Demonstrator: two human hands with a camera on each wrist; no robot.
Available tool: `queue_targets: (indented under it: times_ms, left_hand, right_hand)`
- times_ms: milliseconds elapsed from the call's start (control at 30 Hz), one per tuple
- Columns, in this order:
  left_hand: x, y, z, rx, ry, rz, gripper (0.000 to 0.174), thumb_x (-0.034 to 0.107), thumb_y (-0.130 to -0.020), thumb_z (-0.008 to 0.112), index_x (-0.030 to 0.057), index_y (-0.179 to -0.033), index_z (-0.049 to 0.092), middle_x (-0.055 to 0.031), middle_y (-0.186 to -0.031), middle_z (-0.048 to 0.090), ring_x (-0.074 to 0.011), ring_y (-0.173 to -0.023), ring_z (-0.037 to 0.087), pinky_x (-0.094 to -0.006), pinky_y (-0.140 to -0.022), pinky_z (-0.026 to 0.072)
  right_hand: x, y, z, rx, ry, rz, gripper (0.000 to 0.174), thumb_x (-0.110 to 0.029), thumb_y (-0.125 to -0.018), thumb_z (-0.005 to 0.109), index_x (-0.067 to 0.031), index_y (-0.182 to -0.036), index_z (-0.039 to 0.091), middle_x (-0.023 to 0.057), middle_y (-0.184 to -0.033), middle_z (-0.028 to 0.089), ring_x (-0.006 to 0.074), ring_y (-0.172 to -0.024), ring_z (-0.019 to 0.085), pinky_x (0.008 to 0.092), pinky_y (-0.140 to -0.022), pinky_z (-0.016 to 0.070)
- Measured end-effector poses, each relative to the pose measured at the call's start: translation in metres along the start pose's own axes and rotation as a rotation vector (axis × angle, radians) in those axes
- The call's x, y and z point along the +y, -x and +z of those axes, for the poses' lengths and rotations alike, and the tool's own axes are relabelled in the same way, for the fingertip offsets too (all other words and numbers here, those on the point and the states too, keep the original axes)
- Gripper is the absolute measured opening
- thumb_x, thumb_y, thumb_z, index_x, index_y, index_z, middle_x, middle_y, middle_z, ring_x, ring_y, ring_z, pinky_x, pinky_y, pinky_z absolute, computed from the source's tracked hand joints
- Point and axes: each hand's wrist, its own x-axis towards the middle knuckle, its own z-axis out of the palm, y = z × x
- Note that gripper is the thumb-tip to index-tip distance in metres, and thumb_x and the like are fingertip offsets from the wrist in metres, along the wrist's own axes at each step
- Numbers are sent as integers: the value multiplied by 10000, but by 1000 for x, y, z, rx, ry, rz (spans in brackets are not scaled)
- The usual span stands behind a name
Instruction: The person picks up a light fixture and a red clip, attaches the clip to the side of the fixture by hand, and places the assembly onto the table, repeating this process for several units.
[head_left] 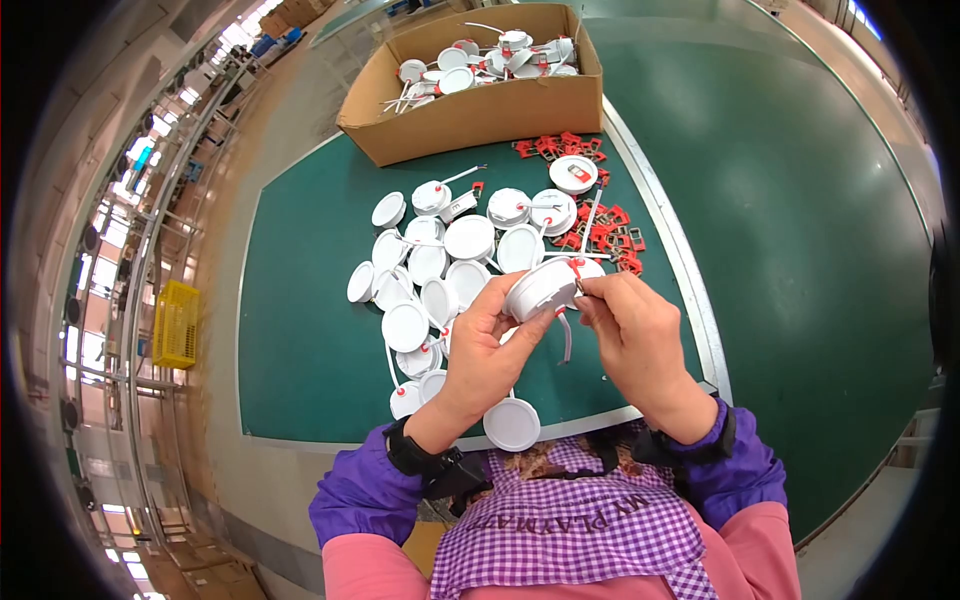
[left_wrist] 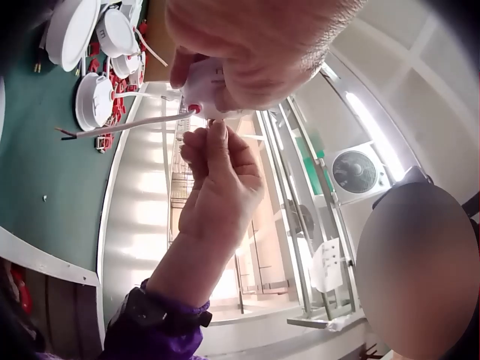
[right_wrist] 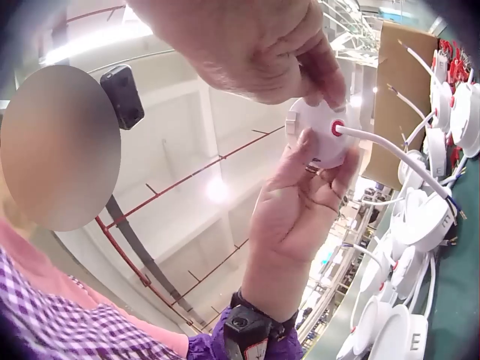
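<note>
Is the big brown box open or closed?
Open. The cardboard box has no lid over its top, and the white round lights with their wires show piled inside it.

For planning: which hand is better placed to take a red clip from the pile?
Probably the right hand: the red clips lie on its side, while the left hand grips the white lamp.

Left hand (left_wrist: 262, 45) grips lamp (left_wrist: 201, 79); right hand (left_wrist: 221, 180) pinches edge.
</note>
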Motion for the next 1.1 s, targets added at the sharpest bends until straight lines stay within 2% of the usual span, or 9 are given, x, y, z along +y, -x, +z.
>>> queue_targets:
  times_ms: [367, 467, 533, 567, 667, 800, 1000, 1067, 1100]
  left_hand:
    - [12, 1, -6, -81, -47, -97, 342, 59, -853, 596, 4, -1177, 502, -65, -1052, 575, -124, -973, 559, -279, -850, 462]
    - [11, 4, -10, -92, 18, -112, 345, 60, -848, 603, 10, -1172, 499, -54, -1059, 564, -114, -985, 545, -276, -862, 446]
    - [18, 9, -11, -139, 56, -167, 351, 55, -841, 612, 12, -1169, 496, -49, -1067, 555, -106, -991, 537, -273, -872, 438]
    - [24, 12, -11, -156, 43, -172, 369, 50, -825, 626, 18, -1169, 498, -45, -1064, 560, -102, -974, 543, -266, -853, 443]
    - [33, 17, -11, -230, -3, -207, 376, 46, -809, 637, 23, -1161, 507, -40, -1040, 572, -100, -961, 549, -263, -838, 446]
    - [37, 19, -10, -259, -179, -245, 335, 50, -790, 659, 12, -1105, 550, -50, -961, 612, -98, -873, 583, -248, -747, 478]
    - [24, 24, -10, -214, -72, -382, 323, 57, -779, 671, -3, -1074, 555, -68, -956, 621, -105, -842, 600, -246, -720, 486]
    - [23, 23, -12, -218, -62, -411, 328, 56, -775, 674, -2, -1074, 552, -71, -955, 622, -106, -851, 598, -247, -726, 485]
    - [26, 18, -12, -231, -82, -395, 379, 56, -767, 679, 0, -1114, 536, -70, -959, 621, -106, -858, 596, -250, -732, 484]
  right_hand:
    - [5, 1, -2, 51, -76, -11, 120, -6, -761, 653, -8, -840, 562, 114, -735, 563, 252, -615, 570, 312, -535, 455]
    - [8, -1, -7, -9, -161, 1, 195, -9, -753, 670, -13, -925, 578, 97, -787, 609, 172, -592, 581, 283, -547, 462]
    - [-2, 1, -17, -113, -480, 391, 313, -5, -744, 683, -2, -1034, 567, 92, -872, 646, 88, -580, 573, 246, -566, 467]
    - [-2, 2, -22, -202, -499, 429, 394, -2, -745, 686, 21, -1109, 538, 103, -937, 654, 45, -586, 568, 219, -573, 464]
    - [-10, 8, -28, -295, -630, 471, 371, -8, -754, 682, 36, -1093, 538, 106, -917, 653, 57, -603, 585, 211, -569, 459]
    - [-14, 16, -28, -424, -467, 395, 372, -28, -766, 678, 34, -1102, 531, 87, -784, 661, 94, -656, 629, 225, -593, 468]
    - [-5, 23, -18, -393, -526, 490, 363, -56, -779, 672, 42, -1100, 533, 105, -819, 658, 95, -636, 619, 245, -599, 471]
    - [-3, 16, -21, -551, -452, 572, 387, 10, -770, 661, 40, -1131, 528, 101, -899, 657, 108, -789, 642, 223, -673, 509]
    - [0, 15, -21, -550, -450, 574, 387, 10, -770, 661, 40, -1131, 528, 101, -899, 657, 108, -789, 642, 223, -673, 509]
